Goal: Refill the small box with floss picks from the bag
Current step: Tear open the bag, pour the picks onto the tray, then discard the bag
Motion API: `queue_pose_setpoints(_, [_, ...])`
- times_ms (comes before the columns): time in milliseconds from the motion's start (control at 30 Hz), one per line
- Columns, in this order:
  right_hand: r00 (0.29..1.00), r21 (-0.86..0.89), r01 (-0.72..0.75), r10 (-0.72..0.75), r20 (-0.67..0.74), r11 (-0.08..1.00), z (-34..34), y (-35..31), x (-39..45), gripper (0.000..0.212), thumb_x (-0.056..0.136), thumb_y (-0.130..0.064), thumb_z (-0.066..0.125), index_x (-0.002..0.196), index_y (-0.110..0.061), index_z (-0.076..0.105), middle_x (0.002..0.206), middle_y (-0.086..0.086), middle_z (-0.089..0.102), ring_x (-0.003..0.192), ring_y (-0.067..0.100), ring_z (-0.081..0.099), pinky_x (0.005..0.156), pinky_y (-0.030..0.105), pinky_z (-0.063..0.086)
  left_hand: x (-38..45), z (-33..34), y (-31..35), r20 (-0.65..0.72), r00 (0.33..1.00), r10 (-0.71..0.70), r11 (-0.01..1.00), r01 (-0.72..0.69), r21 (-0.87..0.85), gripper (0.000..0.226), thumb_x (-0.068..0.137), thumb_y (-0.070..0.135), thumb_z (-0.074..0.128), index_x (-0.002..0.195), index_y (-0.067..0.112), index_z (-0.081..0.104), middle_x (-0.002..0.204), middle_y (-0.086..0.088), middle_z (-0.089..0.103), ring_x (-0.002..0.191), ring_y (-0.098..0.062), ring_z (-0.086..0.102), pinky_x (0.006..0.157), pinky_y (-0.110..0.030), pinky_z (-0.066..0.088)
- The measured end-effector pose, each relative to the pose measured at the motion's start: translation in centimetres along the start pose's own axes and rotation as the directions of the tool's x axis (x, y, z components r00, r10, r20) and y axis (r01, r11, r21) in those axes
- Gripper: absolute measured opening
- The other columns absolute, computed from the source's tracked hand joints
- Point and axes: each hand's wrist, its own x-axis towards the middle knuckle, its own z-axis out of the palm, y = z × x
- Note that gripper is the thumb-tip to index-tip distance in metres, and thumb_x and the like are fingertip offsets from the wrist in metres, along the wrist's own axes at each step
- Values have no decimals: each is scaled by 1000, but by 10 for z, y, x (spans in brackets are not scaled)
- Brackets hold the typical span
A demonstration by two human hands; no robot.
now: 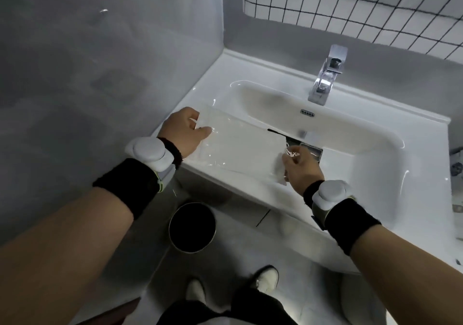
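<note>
At the bottom centre of the frame stand two white shoes (265, 278), and just above them a round metal bin (192, 227) sits on the floor under the white sink (375, 174). In mid-frame, the left hand (184, 130) pinches the left end of a clear plastic bag (240, 146) stretched across the basin's near edge, while the right hand (299, 165) grips its right end, with floss picks (292, 152) showing at the fingertips. Just beyond them lies the small box (312, 152), inside the basin. A chrome tap (327, 75) stands further up.
</note>
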Motion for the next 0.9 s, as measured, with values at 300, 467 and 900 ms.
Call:
queue_pose_setpoints(300, [991, 53, 130, -131, 4, 990, 111, -75, -57, 22, 82, -42, 50, 104, -37, 50, 87, -6, 66, 79, 19, 68, 82, 51, 55, -51, -93, -97, -96, 995, -6, 989, -9, -147, 21, 79, 29, 65, 97, 19, 62, 91, 3, 72, 84, -20, 69, 83, -41, 56])
queue_pose_setpoints(467, [982, 32, 130, -134, 137, 991, 168, -80, -90, 10, 84, -40, 49, 93, -43, 52, 76, -5, 68, 70, 18, 67, 77, 49, 57, -67, -109, -141, -128, 991, -38, 998, 31, -57, 7, 82, 22, 62, 85, 20, 55, 79, 7, 64, 72, -16, 60, 63, -25, 44])
queue_pose_setpoints(900, [919, -173, 101, -26, 392, 980, 251, 6, -64, 16, 93, -31, 49, 90, -42, 59, 95, -8, 70, 90, 15, 64, 84, 28, 49, -40, 10, -275, -50, 977, -210, 950, 215, 228, 13, 83, 15, 60, 74, 12, 50, 78, -4, 53, 75, -23, 48, 67, -28, 35])
